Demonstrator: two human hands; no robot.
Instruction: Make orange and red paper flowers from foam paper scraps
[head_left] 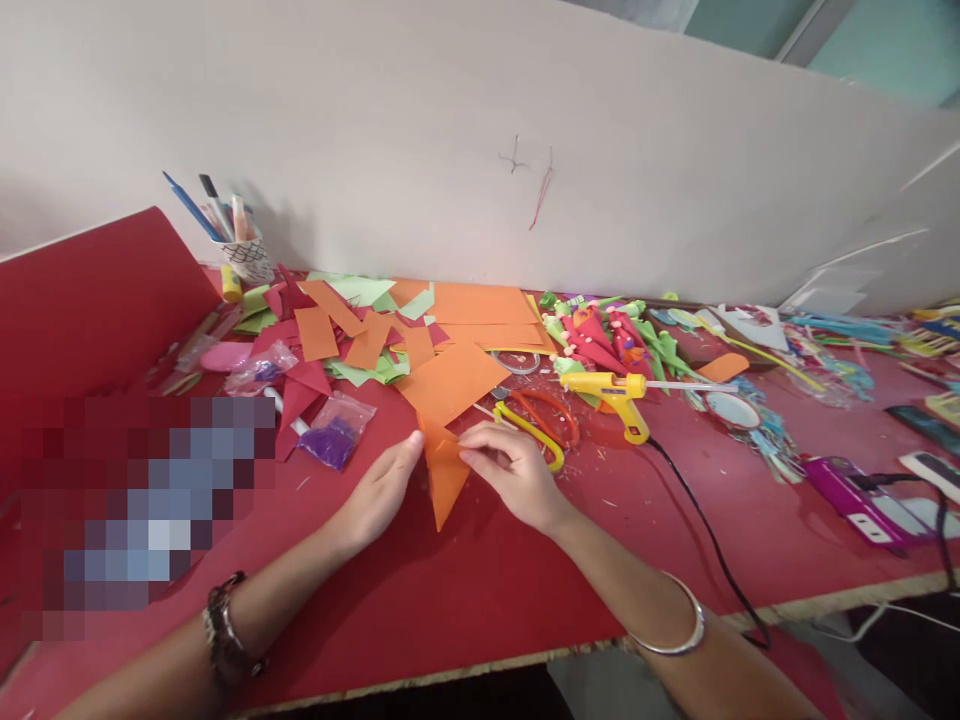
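Between my hands is a piece of orange paper (pixel 444 478) shaped into a pointed cone, its tip toward me. My left hand (pixel 385 487) grips its left edge, thumb uppermost and fingers behind the paper. My right hand (pixel 517 470) pinches the upper right edge between thumb and fingers. Just beyond the cone lies a flat orange paper sheet (pixel 454 380). To the right of that sheet are scissors (pixel 551 420) with orange and yellow handles, partly hidden behind my right hand. A yellow glue gun (pixel 611 393) rests farther right, a glue stick in its back.
Cut paper scraps (pixel 352 335) and a bag of purple bits (pixel 336 430) lie left. Small red and green paper cones (pixel 600 335) are piled behind the glue gun. Its black cord (pixel 705 520) crosses the table near a purple power strip (pixel 855 500). A pen cup (pixel 247 258) stands far left.
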